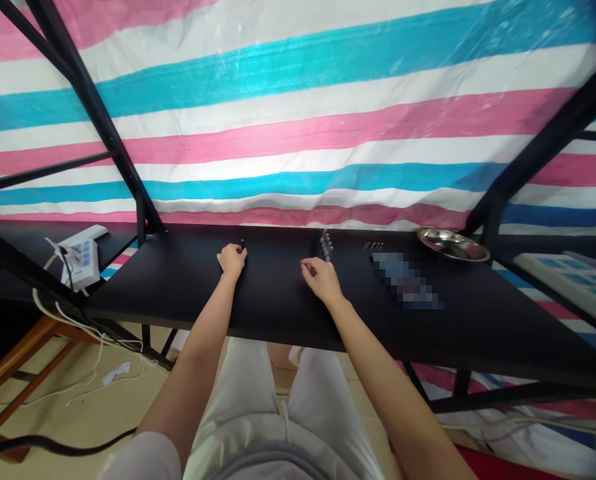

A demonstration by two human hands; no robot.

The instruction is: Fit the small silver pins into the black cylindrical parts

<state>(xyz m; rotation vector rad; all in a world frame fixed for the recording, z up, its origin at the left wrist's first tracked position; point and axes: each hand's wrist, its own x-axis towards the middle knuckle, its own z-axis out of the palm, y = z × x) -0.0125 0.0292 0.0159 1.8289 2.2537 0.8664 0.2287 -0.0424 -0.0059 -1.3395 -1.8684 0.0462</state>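
Closest to the camera are the person's lap in pale trousers (258, 400) and two bare forearms reaching forward over the near edge of a black table (188, 293). The left hand (232, 259) rests on the tabletop, curled into a loose fist with the knuckles up; a small dark piece (242, 244) stands just beyond its fingers, touching or nearly so, too small to tell which. The right hand (321, 278) lies a little nearer and to the right, half curled, thumb and forefinger drawn close together; whether they pinch anything cannot be made out. Just past its fingertips stands a small cluster of metal pins (325, 244). Further right on the table lie a few tiny dark bits (373, 245), then a blurred flat object (406, 283), and near the far right corner a shallow metal dish (453, 244). Off the table's left end sits a white power strip (81, 259) with trailing cables. Behind everything hangs a pink, white and blue striped tarpaulin (298, 100)
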